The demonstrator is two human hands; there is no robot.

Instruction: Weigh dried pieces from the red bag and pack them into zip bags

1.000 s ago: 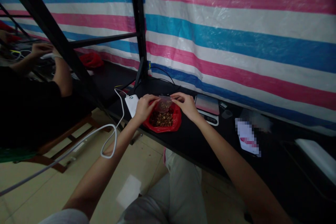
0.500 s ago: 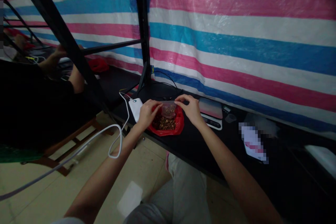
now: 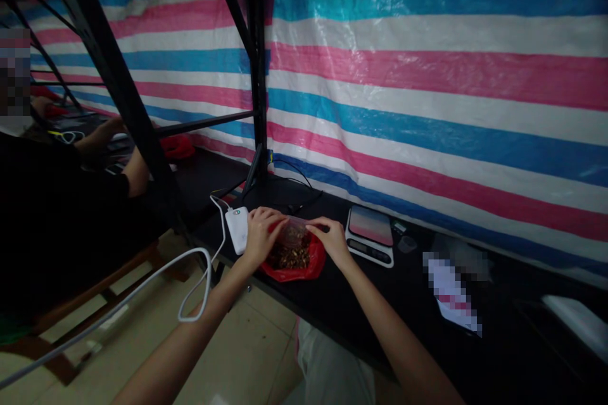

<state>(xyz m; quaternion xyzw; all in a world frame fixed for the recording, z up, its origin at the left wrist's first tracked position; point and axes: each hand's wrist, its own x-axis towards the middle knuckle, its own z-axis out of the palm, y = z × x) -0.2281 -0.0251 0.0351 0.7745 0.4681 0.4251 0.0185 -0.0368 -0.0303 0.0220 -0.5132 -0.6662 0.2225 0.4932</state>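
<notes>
A small clear plastic bag [image 3: 293, 233] with brown bits inside is held over a red bag [image 3: 304, 266] full of the same brown pieces on the black table [image 3: 361, 291]. My left hand [image 3: 259, 237] pinches the small bag's left top edge. My right hand [image 3: 330, 239] pinches its right top edge. Both hands are closed on it.
A small digital scale [image 3: 369, 234] stands just right of my right hand. A white power bank [image 3: 237, 230] with a white cable [image 3: 190, 278] lies left of my left hand. Black metal frame posts [image 3: 259, 76] rise behind. Another person [image 3: 71, 190] sits at the left. Papers [image 3: 451, 294] lie further right.
The view has tilted up, so everything sits lower in the picture. My hands have drawn a little closer together on the small bag, still over the red bag.
</notes>
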